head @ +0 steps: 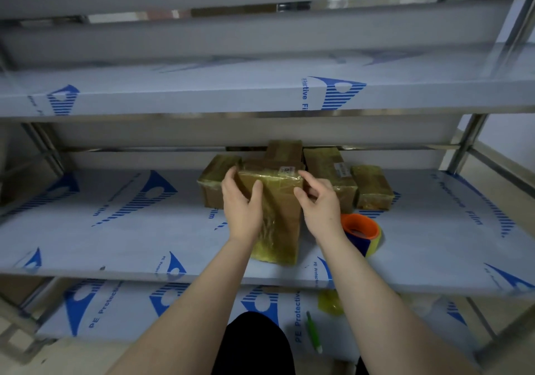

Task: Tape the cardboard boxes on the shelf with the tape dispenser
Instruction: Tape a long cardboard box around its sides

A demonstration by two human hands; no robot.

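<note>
Gripping the tape-wrapped cardboard box (275,215) on the middle shelf (115,229) with left hand (241,201), fingers (230,179) curled round its left side. Right hand (320,201) half-curled at the right edge, grip unclear. Box lengthwise away from the body. Tape dispenser (362,232) just right of the right wrist, likelier reached with that hand.

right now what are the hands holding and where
Both hands hold the front box near its top: the left hand grips its left edge, the right hand pinches its right edge. The dispenser lies unheld on the shelf.
</note>
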